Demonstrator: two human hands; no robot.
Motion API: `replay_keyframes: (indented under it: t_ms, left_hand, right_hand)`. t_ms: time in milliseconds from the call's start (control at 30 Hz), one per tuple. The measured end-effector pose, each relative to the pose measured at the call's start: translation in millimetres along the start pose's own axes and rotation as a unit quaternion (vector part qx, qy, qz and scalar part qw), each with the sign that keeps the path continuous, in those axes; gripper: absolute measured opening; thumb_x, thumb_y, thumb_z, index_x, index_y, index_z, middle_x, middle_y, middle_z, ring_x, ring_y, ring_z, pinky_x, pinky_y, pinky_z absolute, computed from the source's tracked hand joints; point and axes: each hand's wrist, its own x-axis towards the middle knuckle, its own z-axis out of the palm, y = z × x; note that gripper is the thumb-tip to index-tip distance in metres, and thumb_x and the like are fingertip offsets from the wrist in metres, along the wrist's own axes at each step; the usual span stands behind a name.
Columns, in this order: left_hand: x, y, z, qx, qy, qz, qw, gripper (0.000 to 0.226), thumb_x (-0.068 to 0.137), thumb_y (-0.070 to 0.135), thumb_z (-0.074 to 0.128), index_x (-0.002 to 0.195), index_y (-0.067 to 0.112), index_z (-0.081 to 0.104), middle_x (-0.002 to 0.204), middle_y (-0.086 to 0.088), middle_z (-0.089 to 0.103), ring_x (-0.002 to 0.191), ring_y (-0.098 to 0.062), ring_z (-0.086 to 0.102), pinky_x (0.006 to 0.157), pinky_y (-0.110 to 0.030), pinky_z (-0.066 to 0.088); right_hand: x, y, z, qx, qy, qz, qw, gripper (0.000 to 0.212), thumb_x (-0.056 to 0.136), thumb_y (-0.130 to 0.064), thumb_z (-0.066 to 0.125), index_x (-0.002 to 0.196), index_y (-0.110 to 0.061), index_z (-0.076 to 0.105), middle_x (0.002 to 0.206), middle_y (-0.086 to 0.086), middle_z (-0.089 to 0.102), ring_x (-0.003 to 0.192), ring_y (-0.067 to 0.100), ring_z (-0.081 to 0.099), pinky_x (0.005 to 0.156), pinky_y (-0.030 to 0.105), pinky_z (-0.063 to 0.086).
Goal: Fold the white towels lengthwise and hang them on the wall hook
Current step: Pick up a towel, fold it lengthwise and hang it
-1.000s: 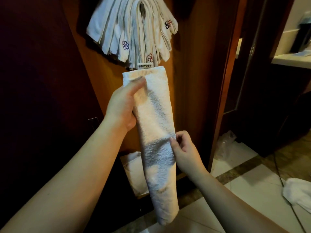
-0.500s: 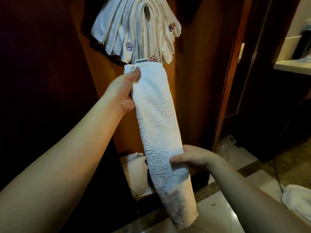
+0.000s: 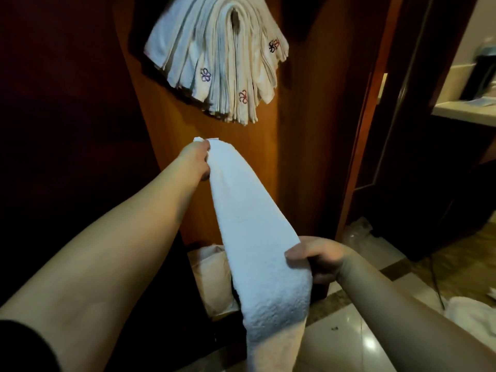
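Note:
A long white towel (image 3: 255, 237), folded into a narrow strip, stretches from my left hand down to the floor side. My left hand (image 3: 194, 161) pinches its top end below the hanging towels. My right hand (image 3: 319, 257) grips the strip's right edge near its lower part, thumb on top. Several folded white towels with small embroidered marks (image 3: 214, 60) hang fanned over a wall hook (image 3: 235, 21) on the wooden panel; most of the hook is hidden by them.
A white bag or liner (image 3: 212, 275) sits low against the wooden panel behind the towel. Another white cloth (image 3: 472, 312) lies on the tiled floor at right beside a thin cable. A dark doorway and a pale counter (image 3: 464, 114) are at right.
My right hand slid from the strip's middle to its lower right edge and closed on it. The towel's top end and my left hand now sit lower, farther below the hanging towels.

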Motion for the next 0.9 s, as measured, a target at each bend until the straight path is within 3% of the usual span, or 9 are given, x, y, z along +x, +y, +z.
replay_keyframes:
  t_ms: [167,333,400,467,533,633,733,800,900]
  left_hand:
    - [14,-21,-7,-0.007,-0.023,-0.044,0.999,0.018,0.106,0.022,0.050,0.099,0.007,0.058,0.085,-0.010,0.062,0.072,-0.022,0.062,0.082,-0.036,0.054]
    - [39,-49,-18,0.053,-0.058,-0.077,0.994,0.044,0.109,0.041,0.035,0.097,0.007,0.061,0.050,-0.006,0.065,0.052,-0.019,0.064,0.056,-0.030,0.051]
    - [44,-65,-23,0.046,-0.104,-0.102,0.988,0.051,0.106,0.051,0.032,0.108,0.006,0.058,0.064,-0.011,0.072,0.070,-0.024,0.069,0.056,-0.034,0.055]
    - [49,-80,-27,0.065,-0.136,-0.107,0.983,0.058,0.104,0.056,0.033,0.133,0.009,0.051,0.113,-0.015,0.071,0.102,-0.029,0.069,0.069,-0.043,0.055]
    - [52,-92,-26,0.115,-0.137,-0.091,0.980,0.059,0.101,0.060,0.037,0.131,0.011,0.053,0.116,-0.015,0.067,0.097,-0.032,0.067,0.067,-0.041,0.051]
    - [32,-95,-15,0.120,-0.108,0.002,0.987,0.044,0.103,0.053,0.042,0.087,0.014,0.056,0.074,-0.006,0.061,0.053,-0.019,0.055,0.057,-0.029,0.041]
    - [-29,-99,-9,0.112,-0.060,0.237,0.963,0.027,0.105,0.041,0.045,0.093,0.021,0.060,0.097,-0.002,0.067,0.084,-0.018,0.063,0.076,-0.033,0.048]
    - [-71,-104,-10,0.119,-0.049,0.374,0.918,0.012,0.103,0.034,0.051,0.104,0.025,0.058,0.108,0.002,0.062,0.098,-0.010,0.059,0.081,-0.020,0.047]
    - [-94,-116,-1,0.195,-0.097,0.442,0.870,0.043,0.094,0.037,0.065,0.131,0.026,0.046,0.127,0.011,0.045,0.118,-0.011,0.050,0.093,-0.020,0.046]
  right_hand:
    - [-7,-15,8,-0.098,0.014,0.035,0.994,0.060,0.060,-0.024,0.085,0.115,-0.010,0.066,0.111,0.004,0.074,0.105,0.022,0.068,0.102,0.043,0.049]
    - [-8,-32,17,0.033,0.031,-0.057,0.997,0.065,0.043,-0.027,0.099,0.101,-0.005,0.078,0.104,0.014,0.075,0.094,0.026,0.073,0.082,0.038,0.059]
    - [-7,-45,20,0.075,0.059,-0.103,0.990,0.069,0.040,-0.022,0.100,0.102,-0.002,0.077,0.101,0.017,0.075,0.091,0.028,0.074,0.082,0.040,0.059]
    - [-7,-60,19,0.088,0.086,-0.140,0.982,0.068,0.041,-0.023,0.098,0.101,-0.001,0.077,0.102,0.019,0.074,0.093,0.030,0.073,0.084,0.041,0.059]
    - [-7,-76,20,0.082,0.113,-0.173,0.975,0.060,0.052,-0.024,0.093,0.105,-0.001,0.076,0.108,0.019,0.073,0.101,0.031,0.071,0.089,0.042,0.058]
    - [-4,-94,16,0.069,0.203,-0.218,0.952,0.038,0.077,-0.025,0.070,0.106,-0.002,0.075,0.109,0.017,0.073,0.102,0.028,0.071,0.094,0.039,0.056]
    - [-1,-107,17,0.022,0.279,-0.245,0.928,0.023,0.095,-0.018,0.054,0.103,-0.004,0.070,0.096,0.011,0.076,0.089,0.022,0.073,0.092,0.035,0.055]
    - [3,-115,19,-0.034,0.341,-0.245,0.907,0.023,0.098,-0.024,0.056,0.099,-0.004,0.068,0.089,0.009,0.075,0.086,0.023,0.071,0.090,0.035,0.052]
    - [14,-127,31,-0.120,0.414,-0.243,0.869,0.060,0.079,-0.045,0.064,0.111,0.006,0.063,0.097,0.019,0.068,0.092,0.035,0.065,0.089,0.043,0.048]
